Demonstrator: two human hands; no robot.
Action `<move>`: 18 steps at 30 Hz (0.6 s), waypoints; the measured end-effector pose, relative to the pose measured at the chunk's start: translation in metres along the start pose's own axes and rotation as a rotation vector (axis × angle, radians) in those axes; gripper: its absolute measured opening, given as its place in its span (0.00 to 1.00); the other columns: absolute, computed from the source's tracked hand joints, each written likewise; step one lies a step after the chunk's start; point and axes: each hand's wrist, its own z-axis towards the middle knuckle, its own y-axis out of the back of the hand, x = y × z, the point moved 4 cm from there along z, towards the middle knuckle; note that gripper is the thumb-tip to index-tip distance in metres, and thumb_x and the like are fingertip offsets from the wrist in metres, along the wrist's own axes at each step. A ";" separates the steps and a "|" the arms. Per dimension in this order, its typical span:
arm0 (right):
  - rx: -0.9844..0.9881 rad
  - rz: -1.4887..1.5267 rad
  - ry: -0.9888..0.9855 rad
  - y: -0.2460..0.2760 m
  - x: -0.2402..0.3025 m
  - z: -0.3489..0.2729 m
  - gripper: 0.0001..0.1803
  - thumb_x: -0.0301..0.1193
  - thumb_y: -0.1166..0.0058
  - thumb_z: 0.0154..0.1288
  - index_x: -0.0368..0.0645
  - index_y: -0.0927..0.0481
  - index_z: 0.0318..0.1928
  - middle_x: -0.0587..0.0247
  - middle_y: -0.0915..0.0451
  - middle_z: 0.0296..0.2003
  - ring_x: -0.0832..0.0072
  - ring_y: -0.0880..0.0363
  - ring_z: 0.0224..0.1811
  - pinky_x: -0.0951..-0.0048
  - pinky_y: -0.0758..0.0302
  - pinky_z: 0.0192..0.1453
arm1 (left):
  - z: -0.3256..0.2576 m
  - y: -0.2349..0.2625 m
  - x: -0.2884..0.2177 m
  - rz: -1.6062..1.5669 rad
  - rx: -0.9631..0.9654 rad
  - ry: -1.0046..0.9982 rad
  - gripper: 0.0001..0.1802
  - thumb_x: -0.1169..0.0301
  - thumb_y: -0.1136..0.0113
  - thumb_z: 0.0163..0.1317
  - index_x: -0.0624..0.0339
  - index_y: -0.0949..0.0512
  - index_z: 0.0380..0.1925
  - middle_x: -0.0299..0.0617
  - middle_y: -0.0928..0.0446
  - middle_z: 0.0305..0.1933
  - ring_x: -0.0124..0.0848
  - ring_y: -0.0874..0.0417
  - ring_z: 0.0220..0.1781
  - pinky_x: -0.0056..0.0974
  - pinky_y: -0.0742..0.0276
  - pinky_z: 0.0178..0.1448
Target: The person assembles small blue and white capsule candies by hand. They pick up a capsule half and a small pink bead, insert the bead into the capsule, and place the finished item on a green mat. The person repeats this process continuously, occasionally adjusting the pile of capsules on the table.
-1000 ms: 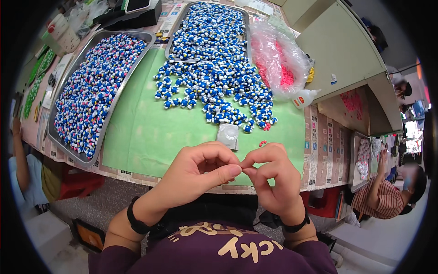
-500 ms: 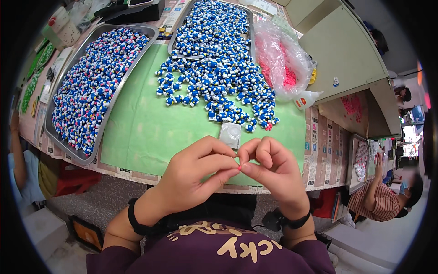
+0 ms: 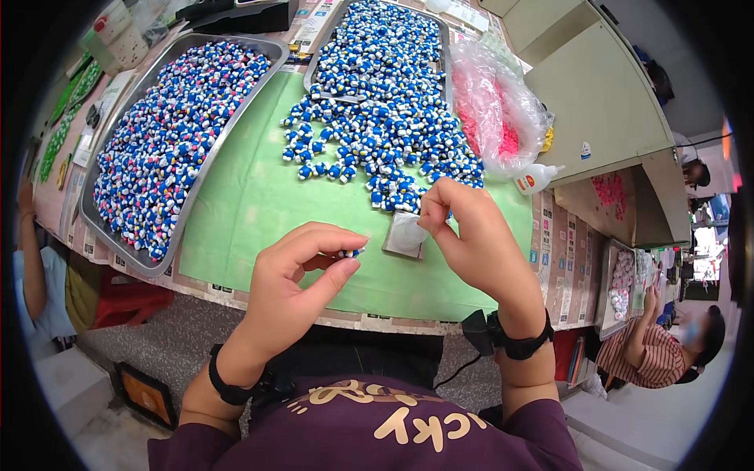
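Note:
Between the thumb and fingers of my left hand [image 3: 302,279] is a small blue-and-white figure [image 3: 352,253], held above the green mat [image 3: 236,228]. My right hand [image 3: 475,235] is pinched closed at the right side of a small square pad with a whitish round top [image 3: 404,234]. Whatever its fingertips hold, if anything, is too small or hidden to make out. Just beyond the pad, a loose heap of blue-and-white figures [image 3: 385,133] spreads down from a metal tray [image 3: 444,55], and my right hand covers part of it.
At left stands a large metal tray [image 3: 196,169] full of blue, white and pink figures. A clear bag of pink pieces [image 3: 499,125] and a white squeeze bottle [image 3: 536,178] lie at right, beside a pale cabinet [image 3: 605,102]. A person in a striped top [image 3: 646,353] sits further right.
My hands have parted. My right hand has moved away from me to the pad; my left has shifted left, the figure now showing in its fingers. The pink bit between them no longer shows.

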 end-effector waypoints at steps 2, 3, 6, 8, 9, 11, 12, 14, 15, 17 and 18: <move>0.008 0.059 -0.040 0.005 0.006 -0.001 0.09 0.14 0.49 0.54 0.40 0.32 0.31 0.59 0.24 0.29 0.66 0.23 0.34 0.68 0.30 0.37 | 0.002 -0.002 0.001 -0.139 -0.014 -0.002 0.12 0.85 0.40 0.60 0.66 0.20 0.44 0.45 0.20 0.47 0.30 0.18 0.46 0.33 0.21 0.50; 0.015 0.091 -0.056 0.007 0.010 -0.001 0.10 0.14 0.48 0.55 0.40 0.33 0.31 0.60 0.24 0.29 0.67 0.23 0.35 0.69 0.30 0.38 | 0.004 -0.003 0.002 -0.197 -0.008 0.028 0.12 0.84 0.40 0.60 0.66 0.20 0.44 0.45 0.20 0.47 0.31 0.17 0.46 0.33 0.21 0.50; -0.133 0.261 -0.014 0.016 0.027 -0.008 0.12 0.14 0.46 0.59 0.40 0.35 0.29 0.62 0.25 0.29 0.72 0.25 0.35 0.71 0.29 0.40 | 0.007 -0.007 0.003 -0.379 -0.004 0.119 0.12 0.84 0.40 0.61 0.68 0.22 0.45 0.46 0.20 0.47 0.32 0.16 0.47 0.33 0.20 0.51; -0.179 0.429 0.012 0.016 0.041 -0.014 0.13 0.15 0.45 0.61 0.41 0.36 0.28 0.62 0.25 0.31 0.74 0.26 0.35 0.73 0.29 0.41 | 0.010 -0.013 0.002 -0.507 -0.011 0.170 0.12 0.83 0.40 0.61 0.69 0.24 0.45 0.47 0.19 0.47 0.32 0.16 0.47 0.33 0.19 0.51; -0.205 0.512 0.024 0.014 0.047 -0.017 0.14 0.15 0.45 0.62 0.41 0.37 0.28 0.63 0.25 0.31 0.75 0.26 0.35 0.74 0.29 0.41 | 0.011 -0.016 0.000 -0.525 -0.004 0.165 0.12 0.83 0.40 0.61 0.69 0.24 0.45 0.47 0.19 0.47 0.31 0.16 0.47 0.33 0.19 0.51; -0.225 0.586 0.036 0.008 0.053 -0.022 0.15 0.15 0.44 0.62 0.43 0.37 0.28 0.61 0.24 0.34 0.76 0.26 0.36 0.75 0.29 0.42 | 0.013 -0.021 -0.004 -0.562 0.010 0.154 0.12 0.82 0.39 0.61 0.68 0.25 0.46 0.47 0.20 0.46 0.31 0.16 0.47 0.34 0.18 0.51; -0.244 0.583 0.056 0.006 0.055 -0.023 0.16 0.15 0.43 0.62 0.43 0.37 0.28 0.60 0.23 0.34 0.76 0.26 0.36 0.76 0.29 0.42 | 0.013 -0.023 -0.006 -0.554 0.004 0.138 0.12 0.83 0.39 0.61 0.68 0.25 0.45 0.47 0.20 0.46 0.31 0.16 0.47 0.34 0.18 0.51; -0.294 0.586 0.043 0.003 0.057 -0.026 0.16 0.15 0.42 0.60 0.43 0.35 0.28 0.60 0.22 0.35 0.76 0.26 0.36 0.75 0.31 0.42 | 0.012 -0.025 -0.008 -0.536 -0.011 0.107 0.12 0.83 0.37 0.60 0.68 0.24 0.44 0.46 0.20 0.46 0.30 0.16 0.47 0.34 0.17 0.51; -0.269 0.510 0.052 0.003 0.057 -0.026 0.17 0.14 0.42 0.61 0.44 0.37 0.28 0.59 0.23 0.36 0.76 0.26 0.37 0.75 0.29 0.43 | 0.011 -0.026 -0.009 -0.530 -0.003 0.100 0.12 0.83 0.38 0.60 0.68 0.24 0.45 0.46 0.20 0.46 0.31 0.16 0.48 0.34 0.18 0.53; -0.219 0.357 0.071 0.003 0.057 -0.027 0.19 0.13 0.44 0.61 0.46 0.41 0.29 0.56 0.25 0.38 0.78 0.27 0.39 0.76 0.27 0.45 | 0.010 -0.025 -0.012 -0.518 0.013 0.083 0.13 0.84 0.38 0.61 0.69 0.24 0.45 0.45 0.19 0.45 0.31 0.17 0.50 0.33 0.20 0.56; -0.226 0.332 0.081 0.002 0.057 -0.027 0.19 0.13 0.44 0.62 0.46 0.41 0.29 0.57 0.25 0.38 0.78 0.27 0.38 0.77 0.27 0.45 | 0.010 -0.026 -0.012 -0.507 -0.012 0.051 0.12 0.84 0.38 0.60 0.69 0.23 0.45 0.45 0.19 0.44 0.30 0.16 0.49 0.33 0.20 0.56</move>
